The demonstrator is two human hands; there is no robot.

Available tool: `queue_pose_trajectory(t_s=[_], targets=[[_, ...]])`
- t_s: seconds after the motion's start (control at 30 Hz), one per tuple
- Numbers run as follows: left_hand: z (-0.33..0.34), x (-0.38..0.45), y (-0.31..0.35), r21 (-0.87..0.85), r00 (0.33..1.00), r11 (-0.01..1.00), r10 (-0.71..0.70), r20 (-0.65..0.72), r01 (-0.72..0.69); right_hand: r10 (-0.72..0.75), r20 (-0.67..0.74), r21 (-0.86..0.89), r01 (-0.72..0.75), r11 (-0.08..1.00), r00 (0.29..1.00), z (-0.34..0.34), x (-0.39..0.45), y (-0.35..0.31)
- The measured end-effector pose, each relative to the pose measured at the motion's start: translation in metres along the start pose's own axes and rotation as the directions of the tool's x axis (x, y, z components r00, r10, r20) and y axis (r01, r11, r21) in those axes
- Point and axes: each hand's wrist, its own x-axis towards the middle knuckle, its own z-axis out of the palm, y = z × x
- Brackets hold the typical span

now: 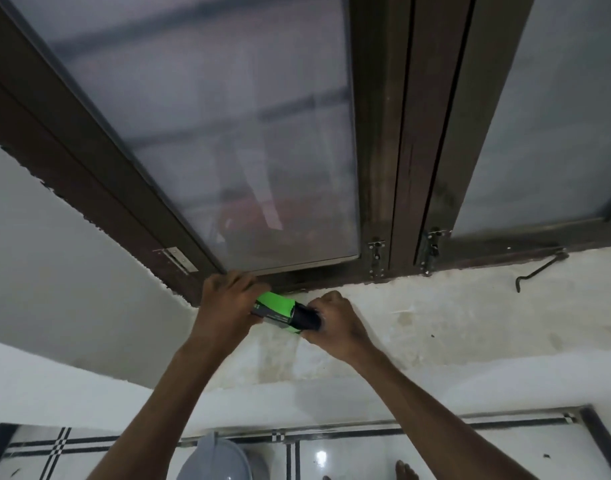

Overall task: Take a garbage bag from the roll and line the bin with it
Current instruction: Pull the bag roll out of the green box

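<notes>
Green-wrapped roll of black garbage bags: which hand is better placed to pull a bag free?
Probably the right hand: it pinches the exposed black end of the green-wrapped roll, while the left hand grips the wrapper, steadying it.

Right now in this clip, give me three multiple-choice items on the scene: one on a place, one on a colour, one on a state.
1. Where is the box of garbage bags?
A. on the floor tiles
B. held up in front of the window sill
C. inside the bin

2. What colour is the box's wrapper?
A. green
B. red
C. yellow

3. What state is the black bag roll in?
A. fully unrolled
B. lining the bin
C. sticking out of the box's end

Answers:
1 B, the left hand holds it near the window frame.
2 A, bright green shows between the hands.
3 C, the right hand grips its exposed end.
</notes>
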Motion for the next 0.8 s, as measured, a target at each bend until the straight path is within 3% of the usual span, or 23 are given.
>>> queue_pose_trajectory(t_s=[0.23,0.37,0.47,0.53,0.6,0.63,0.67,0.73,0.8], targets=[[0.028,-0.039,-0.012,-0.196,0.962,0.944,-0.244,0.125,0.266,-0.017,0.005,-0.166,0.017,0.986,1.000,-0.020,-0.016,0.002],[0.056,-0.058,-0.019,-0.215,0.935,0.916,-0.301,0.187,0.338,0.031,-0.019,-0.143,-0.034,0.989,0.999,-0.035,-0.032,0.014],[0.057,-0.060,-0.013,-0.229,0.943,0.914,-0.321,0.092,0.334,0.102,-0.070,-0.071,-0.107,0.992,0.992,-0.048,-0.045,0.019],[0.045,-0.052,0.009,-0.334,0.939,0.893,-0.339,-0.058,0.301,0.140,-0.119,-0.036,-0.145,0.989,0.983,-0.055,-0.051,0.020],[0.031,-0.043,0.046,-0.487,0.921,0.819,-0.383,-0.073,0.302,0.161,-0.169,0.011,-0.162,0.987,0.972,-0.060,-0.056,0.017],[0.026,-0.038,0.067,-0.598,0.909,0.730,-0.417,-0.005,0.332,0.165,-0.195,0.036,-0.161,0.986,0.967,-0.062,-0.058,0.014],[0.024,-0.033,0.087,-0.710,0.883,0.579,-0.451,0.129,0.400,0.162,-0.218,0.058,-0.152,0.987,0.962,-0.063,-0.060,0.010],[0.021,-0.017,0.117,-0.810,0.768,0.086,-0.389,0.508,0.580,0.136,-0.262,0.092,-0.115,0.989,0.956,-0.063,-0.064,0.004],[0.022,-0.002,0.136,-0.686,0.675,-0.378,-0.187,0.714,0.622,0.095,-0.291,0.087,-0.073,0.994,0.952,-0.063,-0.070,0.002]])
